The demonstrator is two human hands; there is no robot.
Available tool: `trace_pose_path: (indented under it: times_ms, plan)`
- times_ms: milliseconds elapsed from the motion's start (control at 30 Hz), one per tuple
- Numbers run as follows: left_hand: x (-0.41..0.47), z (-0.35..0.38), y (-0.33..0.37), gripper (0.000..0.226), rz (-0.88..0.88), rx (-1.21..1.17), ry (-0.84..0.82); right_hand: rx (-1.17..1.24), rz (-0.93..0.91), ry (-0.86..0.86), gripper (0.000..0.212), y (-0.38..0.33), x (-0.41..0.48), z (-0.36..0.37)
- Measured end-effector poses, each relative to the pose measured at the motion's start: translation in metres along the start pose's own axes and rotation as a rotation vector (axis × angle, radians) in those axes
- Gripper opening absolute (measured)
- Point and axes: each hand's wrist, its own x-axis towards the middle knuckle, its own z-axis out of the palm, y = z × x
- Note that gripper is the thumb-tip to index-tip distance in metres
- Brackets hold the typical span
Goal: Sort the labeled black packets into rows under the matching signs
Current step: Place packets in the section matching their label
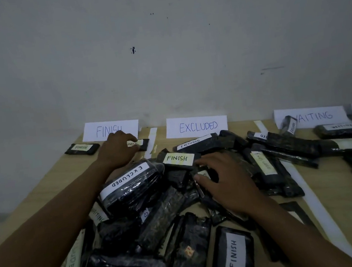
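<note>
Lying crosswise: packet [142, 143] under left hand [117, 149].

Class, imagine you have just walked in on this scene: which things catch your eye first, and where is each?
A jumbled heap of black packets fills the middle of the wooden table. Behind it, the FINISH sign, EXCLUDED sign and WAITING sign stand against the wall. The left hand holds a FINISH packet just under the FINISH sign, while the right hand rests spread on the heap.
</note>
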Motion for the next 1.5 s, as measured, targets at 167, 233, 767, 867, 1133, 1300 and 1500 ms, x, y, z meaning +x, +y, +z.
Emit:
trace_pose_path:
  times_ms: [167,233,767,867,1133,1300,1500]
  plan:
    - [-0.005,-0.035,0.047,0.016,0.052,-0.461,-0.18,-0.018,0.028,0.069,0.029,0.001,-0.001,0.0]
    - [-0.007,-0.043,0.064,0.041,0.053,-0.478,-0.424,-0.07,0.025,0.086,0.035,0.0,-0.001,0.001]
    - [-0.013,-0.049,0.044,0.021,-0.163,-1.127,-0.121,-0.114,0.016,0.107,0.038,0.005,-0.001,0.004]
    - [-0.011,-0.047,0.016,0.024,-0.328,-1.164,0.069,-0.124,0.006,0.11,0.032,0.005,-0.001,0.004]
    - [-0.022,-0.026,-0.049,0.021,-0.639,-0.807,0.167,-0.12,-0.003,0.13,0.025,0.003,-0.001,0.004]
    - [-0.03,-0.01,-0.06,0.036,-0.577,-0.445,0.037,-0.118,-0.001,0.127,0.024,0.003,-0.001,0.004]
    - [-0.045,-0.003,-0.033,0.022,-0.197,-0.399,0.082,-0.119,0.002,0.122,0.025,0.003,-0.001,0.004]
